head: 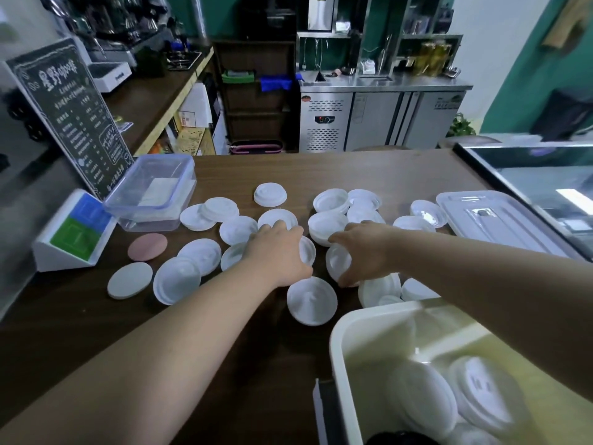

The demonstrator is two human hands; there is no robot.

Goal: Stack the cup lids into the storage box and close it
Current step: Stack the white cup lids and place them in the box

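Lids of thin white plastic, the cup lids [311,300], lie scattered across the middle of the brown table [224,348], some singly, some overlapping, and one nested stack [327,228] stands just beyond the hands. The left hand [276,248] reaches palm down into the middle of the spread; its fingers and thumb curl round a tilted lid [307,255] and grip it by the rim. The right hand [365,248] lies just right of it, fingers and thumb curled round a second lid [337,261], also held on edge. The two held lids are close together but apart. The storage box [335,342], cream-walled and open, stands at the near right and already holds several lids. A clear flat cover [500,216] lies at the far right and probably belongs to that box, though the fit cannot be confirmed. A clear container [150,187] at the far left takes no part. Handling, by judgement: each lid is very light, thin and flexible, with a smooth surface that slides easily on the table and on other lids. Take hold at the rolled rim, which is the stiffest part; pressure on the dome may dent it. Nest lids facing the same way before lowering them, since a loose stack can skew or topple.
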